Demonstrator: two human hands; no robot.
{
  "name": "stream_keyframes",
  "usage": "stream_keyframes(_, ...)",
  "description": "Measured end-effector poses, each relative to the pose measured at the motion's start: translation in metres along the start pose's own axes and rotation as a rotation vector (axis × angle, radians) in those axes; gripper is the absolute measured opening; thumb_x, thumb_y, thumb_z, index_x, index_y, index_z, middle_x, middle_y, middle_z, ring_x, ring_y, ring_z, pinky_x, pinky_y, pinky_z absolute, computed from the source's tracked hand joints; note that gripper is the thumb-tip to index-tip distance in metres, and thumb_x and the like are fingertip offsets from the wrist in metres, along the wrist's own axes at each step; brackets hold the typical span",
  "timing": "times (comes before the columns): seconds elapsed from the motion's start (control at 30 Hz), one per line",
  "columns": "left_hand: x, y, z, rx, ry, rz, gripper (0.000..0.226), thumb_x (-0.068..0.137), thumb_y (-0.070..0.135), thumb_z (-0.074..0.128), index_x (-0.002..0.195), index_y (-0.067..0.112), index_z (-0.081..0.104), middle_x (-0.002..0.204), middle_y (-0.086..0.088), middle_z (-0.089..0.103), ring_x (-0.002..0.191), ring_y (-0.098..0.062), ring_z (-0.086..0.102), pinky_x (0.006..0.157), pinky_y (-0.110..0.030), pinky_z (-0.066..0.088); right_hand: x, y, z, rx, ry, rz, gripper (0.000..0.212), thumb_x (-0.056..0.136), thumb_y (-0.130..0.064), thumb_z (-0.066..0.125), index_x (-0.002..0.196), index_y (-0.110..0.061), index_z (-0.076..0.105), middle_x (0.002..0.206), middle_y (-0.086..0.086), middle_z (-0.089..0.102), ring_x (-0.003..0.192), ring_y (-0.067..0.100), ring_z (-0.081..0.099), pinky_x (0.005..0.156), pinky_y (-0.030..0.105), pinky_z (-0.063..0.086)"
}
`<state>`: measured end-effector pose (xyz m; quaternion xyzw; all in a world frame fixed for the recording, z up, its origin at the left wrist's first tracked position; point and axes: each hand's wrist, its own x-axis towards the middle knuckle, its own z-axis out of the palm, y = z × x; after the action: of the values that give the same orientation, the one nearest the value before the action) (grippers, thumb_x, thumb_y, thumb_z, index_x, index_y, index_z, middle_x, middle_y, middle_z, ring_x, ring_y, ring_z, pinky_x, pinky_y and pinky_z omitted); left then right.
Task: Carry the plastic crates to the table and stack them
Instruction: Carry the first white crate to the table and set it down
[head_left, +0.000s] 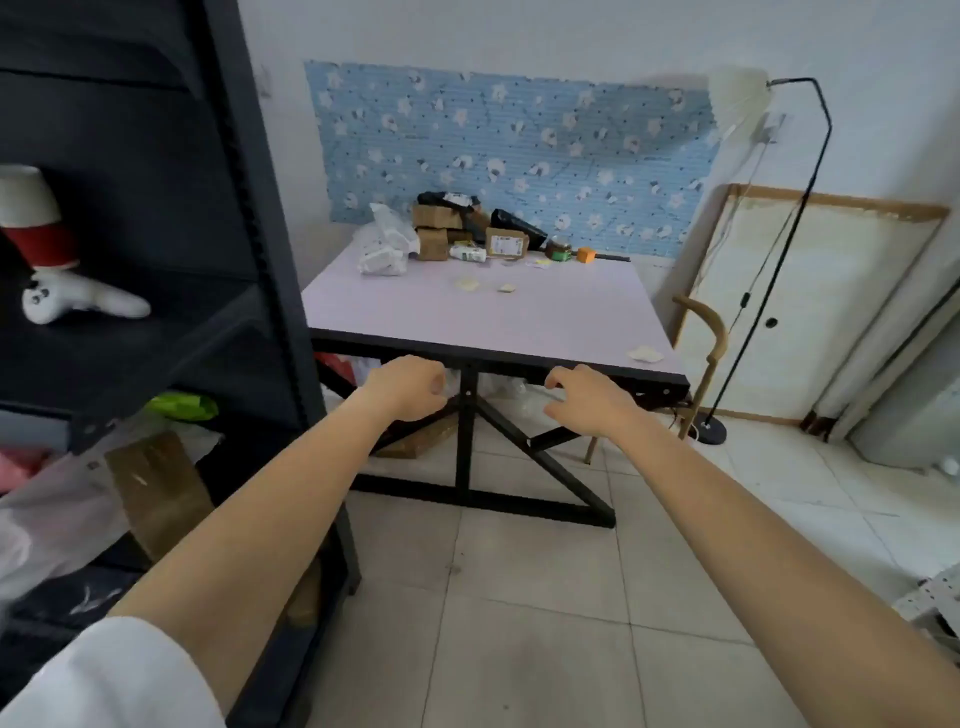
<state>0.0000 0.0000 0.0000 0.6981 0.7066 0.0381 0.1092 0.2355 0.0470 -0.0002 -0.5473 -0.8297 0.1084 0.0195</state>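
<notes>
Left hand (408, 387) and right hand (587, 397): both loosely curled, holding nothing, out in front of table (483, 312). No crates in view. Judged: fetch step pending; next req. locating crates.

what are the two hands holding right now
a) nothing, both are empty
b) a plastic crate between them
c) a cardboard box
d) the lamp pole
a: the left hand and the right hand are both loosely curled in front of the table edge with nothing in them, and no crate shows between them.
</notes>
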Motion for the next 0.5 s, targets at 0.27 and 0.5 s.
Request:
stream_keyframes(0.27, -0.122, -0.048, 0.002, 0.011, 0.062, -0.359, 0.029, 0.092, 0.033, 0.051, 0.117, 0.02, 0.057, 0.122, -0.004, 0.06, 0.111, -0.028, 0.057, 0.091, -0.044, 0.05, 0.0, -0.082, 0.012, -0.037, -0.1, -0.328, 0.041, 0.091, -0.035, 0.052, 0.127, -0.018, 0.05, 0.125, 0.011, 0.054, 0.107, 0.028, 0.056, 0.087, 0.04, 0.05)
stream_keyframes(0.5, -0.287, -0.063, 0.033, -0.065, 0.084, -0.765, 0.03, 0.09, 0.033, 0.054, 0.114, 0.017, 0.061, 0.121, -0.007, 0.062, 0.112, -0.033, 0.058, 0.095, -0.046, 0.05, -0.051, -0.194, 0.057, -0.062, -0.215, -0.722, 0.039, 0.09, -0.033, 0.052, 0.125, -0.016, 0.052, 0.125, 0.012, 0.055, 0.108, 0.03, 0.056, 0.088, 0.04, 0.05)
